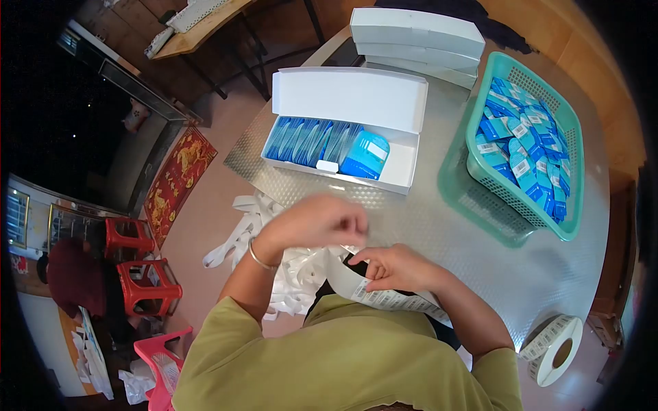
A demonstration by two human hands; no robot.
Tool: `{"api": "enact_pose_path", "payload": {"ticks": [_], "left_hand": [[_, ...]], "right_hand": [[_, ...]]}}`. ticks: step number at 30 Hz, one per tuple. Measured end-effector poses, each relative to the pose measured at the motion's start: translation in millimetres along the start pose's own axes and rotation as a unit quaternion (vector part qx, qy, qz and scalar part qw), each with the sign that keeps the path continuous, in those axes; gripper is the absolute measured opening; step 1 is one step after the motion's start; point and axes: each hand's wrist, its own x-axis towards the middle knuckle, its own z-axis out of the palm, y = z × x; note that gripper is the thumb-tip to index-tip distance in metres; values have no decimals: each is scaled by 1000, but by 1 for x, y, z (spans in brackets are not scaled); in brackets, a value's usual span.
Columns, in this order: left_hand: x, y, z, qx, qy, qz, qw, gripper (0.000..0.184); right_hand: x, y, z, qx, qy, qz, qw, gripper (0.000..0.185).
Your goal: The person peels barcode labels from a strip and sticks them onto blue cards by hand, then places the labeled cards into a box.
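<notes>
Head view: my right hand (404, 267) pinches the printed label strip (353, 284) between thumb and fingers, the strip curving beneath it and close against my body. My left hand (325, 219) hangs just ahead and to the left, fingers curled; it is blurred, so I cannot tell whether a label sits in them. Below my left forearm lies a heap of white ribbon (298, 274). Right of my right hand and nearer my body, the label roll (547, 364) is by the edge of the surface (418, 222). Beyond my left hand stands the open white box (404, 161) with its blue cards (308, 140); ahead and to the right of my right hand is the green basket (513, 198), full of more cards.

To handle the strip well, I judge, the right pinch should stay firm and the bend tight, while the left fingertips touch only a label's edge, so nothing creases.
</notes>
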Motion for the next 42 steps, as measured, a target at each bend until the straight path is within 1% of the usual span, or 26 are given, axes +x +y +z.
{"api": "enact_pose_path", "payload": {"ticks": [1, 2, 4, 7, 8, 11, 14, 17, 20, 26, 32, 35, 38, 42], "left_hand": [[9, 0, -7, -13, 46, -13, 999, 26], [21, -3, -13, 61, 98, -3, 993, 27], [45, -18, -20, 203, 198, 17, 959, 29], [71, -39, -23, 343, 257, 1, 903, 33], [76, -40, -23, 329, 248, -19, 911, 40], [88, -41, -24, 382, 232, -47, 893, 51], [94, -38, -20, 408, 247, -58, 877, 58], [98, -39, -16, 413, 257, -79, 870, 63], [101, -39, -13, 406, 263, -77, 872, 66], [103, -39, -17, 296, 244, -40, 923, 58], [104, -37, -16, 258, 244, -2, 935, 51], [105, -47, -20, 236, 252, 24, 938, 50], [102, -48, -23, 234, 262, 4, 936, 49], [99, -46, -20, 244, 243, 13, 939, 49]], "right_hand": [[0, 3, 1, -4, -3, -14, 1000, 49], [1, 5, 0, -10, -5, -28, 1000, 46], [0, 5, 2, -21, 10, -43, 999, 41], [-1, 4, 2, -51, 18, -54, 997, 38], [-1, 4, 3, -63, 19, -56, 996, 38], [1, 12, 6, -81, 26, -75, 993, 35], [1, 11, 4, -78, 11, -70, 994, 37], [1, 11, 3, -84, 8, -72, 994, 37], [3, 18, 6, -82, 25, -94, 992, 37], [2, 11, 4, -96, 14, -84, 992, 36], [2, 12, 5, -94, 15, -85, 992, 36], [1, 10, 4, -94, 18, -86, 992, 36], [2, 12, 5, -97, 22, -89, 991, 36], [2, 12, 6, -96, 25, -92, 991, 36]]}}
